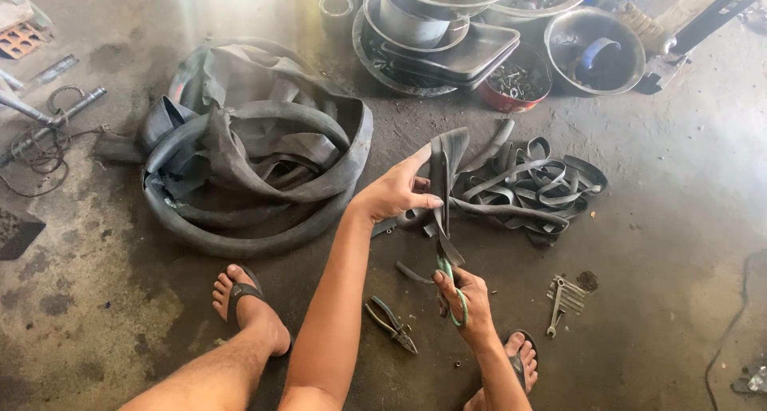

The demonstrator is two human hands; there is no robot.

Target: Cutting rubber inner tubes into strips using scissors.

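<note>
Between both hands, rubber strip (442,189) and green-handled scissors (452,287)

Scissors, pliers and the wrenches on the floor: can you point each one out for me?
scissors (454,287), head view, on the green handle loop in the right hand (471,303).
pliers (391,323), head view, near the joint, lying on the floor.
wrenches (564,297), head view, mid-shaft of the bunch.

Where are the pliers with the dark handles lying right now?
In the head view, the dark-handled pliers lie on the concrete floor at bottom centre, between the left forearm and the right hand, which holds green-handled scissors.
</note>
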